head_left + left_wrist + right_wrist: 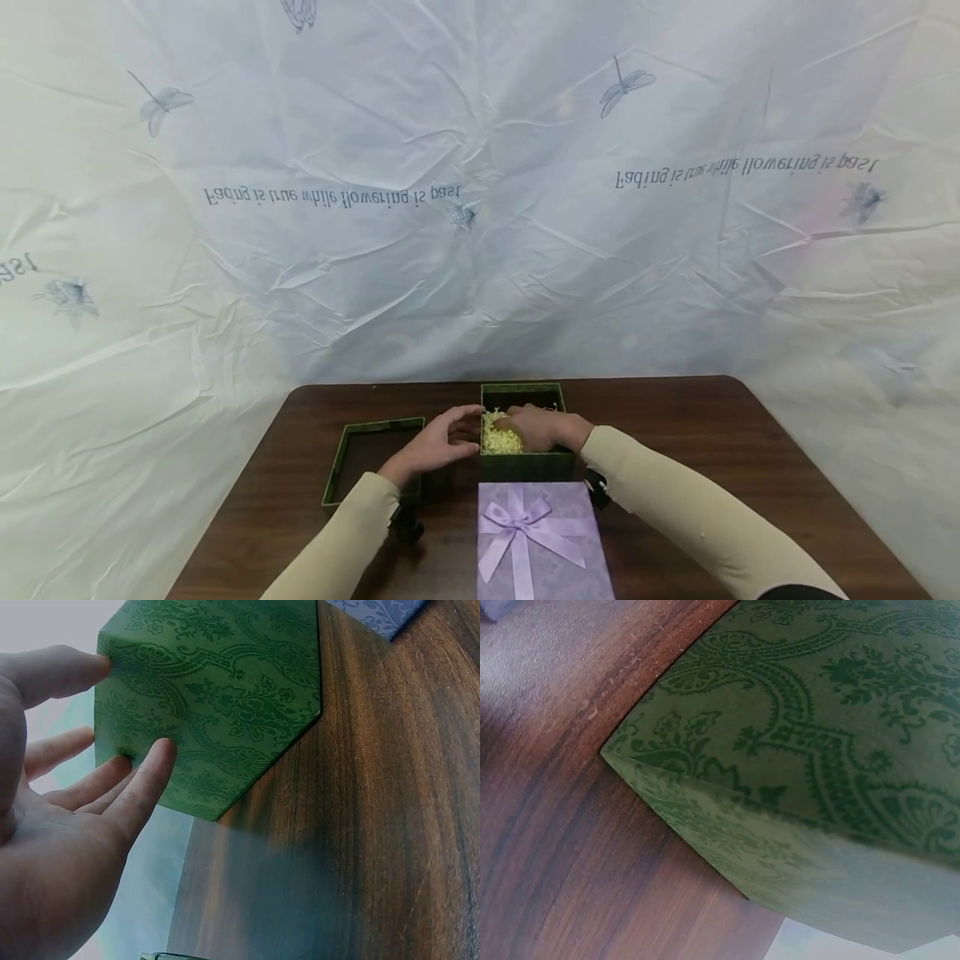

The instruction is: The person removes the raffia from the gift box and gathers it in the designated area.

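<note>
A green patterned box stands uncovered on the table, with pale yellow shredded paper inside on its left. Into it reaches my right hand, down at the shreds; its fingertips are hidden. The right wrist view holds only the box's outer walls and tabletop, not the hand. At the box's left side is my left hand. In the left wrist view this hand has its fingers extended, fingertips at the green wall.
To the left lies a green-rimmed lid or shallow tray, dark inside, partly behind the left forearm. A lilac gift box with a ribbon bow sits in front of the green box. Behind the brown table hangs a printed white sheet.
</note>
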`<action>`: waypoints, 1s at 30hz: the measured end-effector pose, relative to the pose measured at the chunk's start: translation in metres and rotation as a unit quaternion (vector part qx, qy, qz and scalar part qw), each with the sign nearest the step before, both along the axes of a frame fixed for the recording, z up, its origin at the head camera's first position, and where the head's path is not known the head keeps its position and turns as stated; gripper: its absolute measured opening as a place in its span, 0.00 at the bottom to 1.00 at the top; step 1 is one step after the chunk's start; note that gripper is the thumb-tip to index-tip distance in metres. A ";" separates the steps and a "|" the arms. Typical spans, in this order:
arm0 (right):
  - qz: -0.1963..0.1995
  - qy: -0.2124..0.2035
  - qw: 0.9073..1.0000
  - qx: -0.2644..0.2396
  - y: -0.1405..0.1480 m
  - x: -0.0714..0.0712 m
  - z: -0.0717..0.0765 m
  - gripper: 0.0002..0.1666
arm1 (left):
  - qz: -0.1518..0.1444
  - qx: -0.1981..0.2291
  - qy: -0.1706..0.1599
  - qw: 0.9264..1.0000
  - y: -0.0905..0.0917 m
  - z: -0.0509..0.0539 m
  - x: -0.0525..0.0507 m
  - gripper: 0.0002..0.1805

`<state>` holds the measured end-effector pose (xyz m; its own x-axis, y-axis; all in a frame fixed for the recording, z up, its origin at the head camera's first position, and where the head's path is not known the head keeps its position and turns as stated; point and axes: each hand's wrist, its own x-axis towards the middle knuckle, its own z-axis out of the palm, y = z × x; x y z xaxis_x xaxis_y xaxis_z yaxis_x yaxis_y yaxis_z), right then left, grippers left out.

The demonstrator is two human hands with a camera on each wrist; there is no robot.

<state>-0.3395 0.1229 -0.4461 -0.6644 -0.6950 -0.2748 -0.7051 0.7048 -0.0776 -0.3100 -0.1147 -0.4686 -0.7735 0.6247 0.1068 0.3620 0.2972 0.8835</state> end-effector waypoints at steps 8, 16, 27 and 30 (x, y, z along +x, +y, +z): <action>0.002 0.012 1.000 -0.022 -0.001 0.000 -0.002 0.33 | -0.003 0.002 0.000 1.000 0.001 0.000 0.000 0.35; -0.007 -0.010 0.999 -0.046 0.001 -0.002 -0.005 0.33 | -0.015 0.002 -0.009 1.000 0.001 0.013 0.008 0.35; -0.011 -0.009 0.997 -0.073 0.001 -0.003 -0.002 0.30 | -0.011 0.000 0.000 1.000 0.000 0.002 0.000 0.35; -0.011 0.001 0.997 -0.073 0.001 -0.003 -0.004 0.30 | -0.012 0.000 -0.001 1.000 0.001 0.002 0.001 0.35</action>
<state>-0.3422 0.1242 -0.4502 -0.6808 -0.7125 -0.1698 -0.6895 0.7016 -0.1799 -0.3094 -0.1142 -0.4663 -0.7580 0.6438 0.1045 0.3666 0.2881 0.8846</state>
